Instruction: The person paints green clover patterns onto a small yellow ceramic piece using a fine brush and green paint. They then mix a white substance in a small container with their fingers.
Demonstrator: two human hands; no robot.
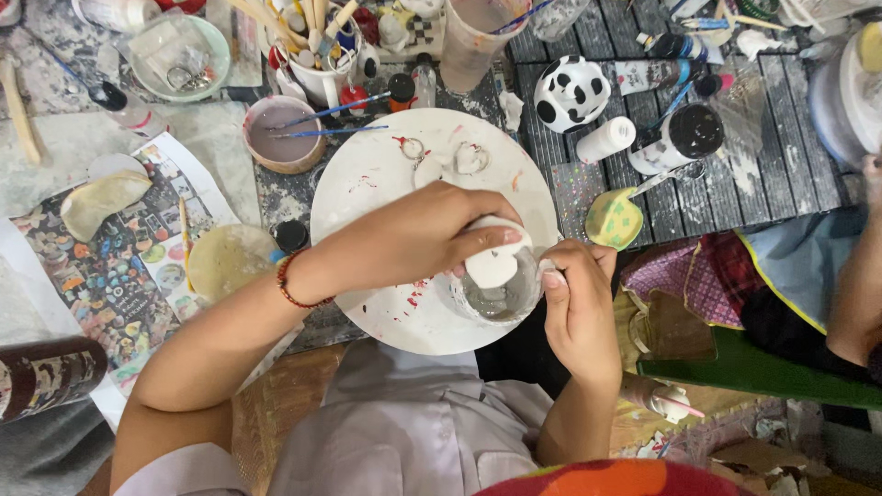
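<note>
Two hands work over the round white plate: left hand fingers close on a white heart-shaped piece; right hand grips the clear cup beneath. Keep the cup steady

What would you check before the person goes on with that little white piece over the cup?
1. Left hand has a firm hold on the white heart-shaped piece: ok, fingers wrap over its top.
2. Right hand steadies the clear cup: ok, it touches the cup's side.
3. Cup stands fully on the white round plate: ok, though near the plate's front edge.
4. Liquid level in the cup: cannot tell, only a greyish bottom shows.
5. Brushes on the small bowl stay out of the way: ok, they lie behind the hands.
6. Piece is dry or wet: cannot tell.
</note>
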